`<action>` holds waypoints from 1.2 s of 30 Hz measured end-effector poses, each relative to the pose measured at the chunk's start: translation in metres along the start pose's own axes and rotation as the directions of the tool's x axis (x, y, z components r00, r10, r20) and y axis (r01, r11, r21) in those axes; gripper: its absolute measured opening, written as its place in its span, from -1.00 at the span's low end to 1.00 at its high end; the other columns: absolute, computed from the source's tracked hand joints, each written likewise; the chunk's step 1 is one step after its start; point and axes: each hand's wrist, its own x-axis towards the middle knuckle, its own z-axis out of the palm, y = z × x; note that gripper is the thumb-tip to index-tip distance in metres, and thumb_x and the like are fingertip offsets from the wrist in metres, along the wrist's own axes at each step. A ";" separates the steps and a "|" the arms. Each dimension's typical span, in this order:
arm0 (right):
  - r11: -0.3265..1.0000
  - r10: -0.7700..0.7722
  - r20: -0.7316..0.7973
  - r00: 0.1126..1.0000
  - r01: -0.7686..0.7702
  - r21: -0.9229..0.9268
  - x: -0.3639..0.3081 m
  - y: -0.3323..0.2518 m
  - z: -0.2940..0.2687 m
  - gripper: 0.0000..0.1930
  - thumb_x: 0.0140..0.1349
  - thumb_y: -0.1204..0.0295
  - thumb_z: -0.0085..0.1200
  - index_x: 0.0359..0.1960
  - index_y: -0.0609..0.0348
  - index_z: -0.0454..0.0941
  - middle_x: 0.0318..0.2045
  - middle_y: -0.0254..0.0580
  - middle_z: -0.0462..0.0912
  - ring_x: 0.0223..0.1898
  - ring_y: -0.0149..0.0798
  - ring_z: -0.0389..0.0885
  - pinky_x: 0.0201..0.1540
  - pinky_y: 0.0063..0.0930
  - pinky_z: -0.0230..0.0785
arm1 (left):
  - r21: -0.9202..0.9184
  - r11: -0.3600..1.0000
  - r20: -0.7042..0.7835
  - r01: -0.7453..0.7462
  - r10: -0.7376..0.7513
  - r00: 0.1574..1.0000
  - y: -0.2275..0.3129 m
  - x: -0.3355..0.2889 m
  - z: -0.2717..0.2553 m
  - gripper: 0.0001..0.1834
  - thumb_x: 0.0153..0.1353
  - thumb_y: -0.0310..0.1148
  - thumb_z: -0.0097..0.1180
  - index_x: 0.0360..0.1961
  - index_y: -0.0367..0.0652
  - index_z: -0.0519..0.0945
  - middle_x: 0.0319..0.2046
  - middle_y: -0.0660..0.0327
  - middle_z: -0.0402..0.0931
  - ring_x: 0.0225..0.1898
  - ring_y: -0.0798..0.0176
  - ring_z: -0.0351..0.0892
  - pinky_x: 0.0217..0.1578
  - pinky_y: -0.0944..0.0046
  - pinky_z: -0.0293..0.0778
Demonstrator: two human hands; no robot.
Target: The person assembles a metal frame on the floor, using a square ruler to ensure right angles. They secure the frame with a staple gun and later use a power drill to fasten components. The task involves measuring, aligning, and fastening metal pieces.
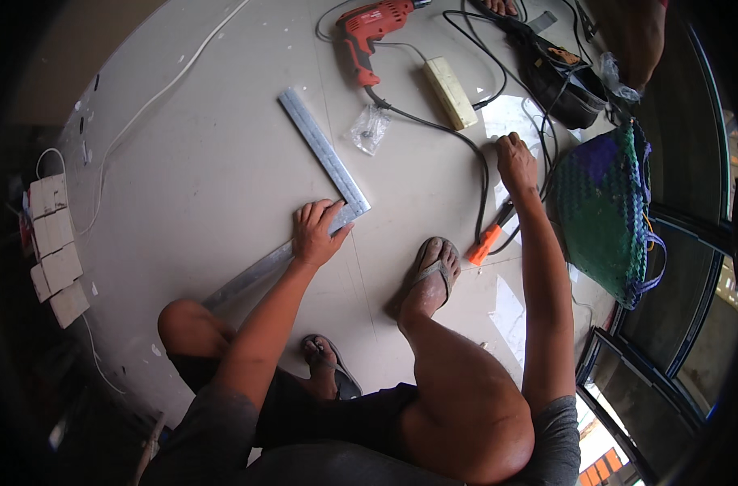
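Note:
Two lengths of silvery metal channel [319, 139] meet in an L-shaped corner on the floor. My left hand [314, 233] grips the nearer arm of the L just beside that corner, thumb on one side and fingers over the top. Further right, my right hand [517, 168] is held with its fingers curled together above the floor, near black cables. Whatever sits in those fingers, if anything, is hidden. Below that hand lies a tool with an orange handle [484, 245]. A small clear plastic bag [369, 130] with tiny dark pieces rests beyond the metal corner.
A red power drill [367, 36] with a black cord lies at the top, beside a cream power strip [450, 93]. A black bag [565, 81] and a green-and-blue woven bag [600, 212] stand right. Pale blocks [57, 243] line the left. Another person's foot [501, 6] shows at the top.

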 end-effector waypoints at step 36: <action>0.558 -0.061 0.219 0.974 -0.148 0.816 -0.079 -0.224 0.052 -0.84 0.38 0.46 0.24 -0.17 0.35 0.68 -0.22 0.03 0.80 -0.10 -0.10 0.82 0.03 -0.30 0.58 | -0.003 0.997 0.062 0.073 -0.072 0.995 -0.001 0.023 0.004 0.05 0.05 0.10 0.47 0.52 -0.05 0.32 0.61 0.14 0.06 0.62 0.08 0.01 0.56 -0.30 -0.05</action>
